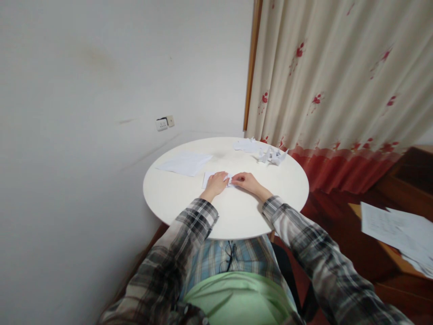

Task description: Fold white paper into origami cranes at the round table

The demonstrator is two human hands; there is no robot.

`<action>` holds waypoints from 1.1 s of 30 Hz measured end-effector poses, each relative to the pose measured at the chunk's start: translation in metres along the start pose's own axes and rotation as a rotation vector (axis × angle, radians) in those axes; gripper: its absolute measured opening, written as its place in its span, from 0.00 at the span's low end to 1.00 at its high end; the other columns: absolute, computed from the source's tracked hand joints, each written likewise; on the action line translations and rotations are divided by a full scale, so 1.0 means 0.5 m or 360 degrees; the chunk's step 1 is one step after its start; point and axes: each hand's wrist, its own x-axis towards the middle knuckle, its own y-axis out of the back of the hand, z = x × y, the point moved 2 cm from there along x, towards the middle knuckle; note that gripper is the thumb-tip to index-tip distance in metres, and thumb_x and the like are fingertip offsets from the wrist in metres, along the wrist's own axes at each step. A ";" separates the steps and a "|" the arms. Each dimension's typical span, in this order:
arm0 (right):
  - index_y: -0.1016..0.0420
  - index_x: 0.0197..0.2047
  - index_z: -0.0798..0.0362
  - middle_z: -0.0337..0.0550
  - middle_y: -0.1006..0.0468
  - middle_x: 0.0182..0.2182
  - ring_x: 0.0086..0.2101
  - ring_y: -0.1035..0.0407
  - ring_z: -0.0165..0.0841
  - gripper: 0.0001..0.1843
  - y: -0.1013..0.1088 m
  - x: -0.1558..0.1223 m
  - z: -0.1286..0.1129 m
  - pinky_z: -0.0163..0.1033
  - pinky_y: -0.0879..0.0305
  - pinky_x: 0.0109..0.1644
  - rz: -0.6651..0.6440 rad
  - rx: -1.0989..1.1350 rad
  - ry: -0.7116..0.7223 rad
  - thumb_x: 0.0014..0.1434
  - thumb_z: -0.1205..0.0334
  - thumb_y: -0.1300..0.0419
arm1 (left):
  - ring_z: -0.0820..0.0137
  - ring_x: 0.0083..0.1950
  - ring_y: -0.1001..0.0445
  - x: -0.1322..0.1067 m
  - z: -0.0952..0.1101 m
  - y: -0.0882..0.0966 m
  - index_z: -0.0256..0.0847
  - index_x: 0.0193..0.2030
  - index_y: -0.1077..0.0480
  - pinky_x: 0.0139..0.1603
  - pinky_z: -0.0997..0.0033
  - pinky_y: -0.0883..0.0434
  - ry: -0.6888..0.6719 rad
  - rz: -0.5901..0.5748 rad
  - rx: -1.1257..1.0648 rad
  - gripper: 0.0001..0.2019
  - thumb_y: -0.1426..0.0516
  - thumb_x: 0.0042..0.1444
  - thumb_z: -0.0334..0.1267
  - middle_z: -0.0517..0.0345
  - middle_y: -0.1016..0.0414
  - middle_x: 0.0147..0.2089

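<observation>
A small folded white paper lies on the round white table in front of me. My left hand rests on it with fingers curled down, pressing it flat. My right hand meets it from the right, fingertips pinched on the paper's edge. Both sleeves are plaid. Most of the paper is hidden under the hands.
A flat white sheet lies at the table's left rear. Folded paper figures and a crumpled sheet sit at the far right. Curtain on the right, wall with a socket on the left, papers on a wooden surface.
</observation>
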 end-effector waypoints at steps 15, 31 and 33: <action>0.24 0.38 0.53 0.42 0.22 0.38 0.39 0.30 0.32 0.11 -0.008 0.003 0.014 0.36 0.37 0.47 0.0007 0.0003 0.0134 0.50 0.64 0.40 | 0.64 0.61 0.42 0.002 0.001 -0.001 0.43 0.56 0.38 0.59 0.61 0.44 -0.0001 -0.0073 0.0044 0.20 0.57 0.60 0.44 0.52 0.39 0.61; 0.24 0.31 0.56 0.40 0.22 0.25 0.28 0.30 0.27 0.10 0.005 0.008 0.016 0.31 0.37 0.35 0.0163 0.0264 -0.0179 0.51 0.69 0.47 | 0.62 0.63 0.46 0.005 -0.006 -0.008 0.52 0.51 0.33 0.60 0.51 0.48 -0.0069 -0.0017 -0.0085 0.17 0.55 0.59 0.37 0.57 0.42 0.62; 0.24 0.32 0.56 0.39 0.23 0.23 0.26 0.30 0.27 0.11 0.005 0.008 0.017 0.31 0.37 0.35 0.0164 0.0385 -0.0231 0.51 0.69 0.49 | 0.64 0.61 0.43 0.005 -0.004 -0.005 0.52 0.48 0.30 0.60 0.51 0.48 -0.0108 0.0023 -0.0170 0.18 0.54 0.57 0.32 0.59 0.37 0.59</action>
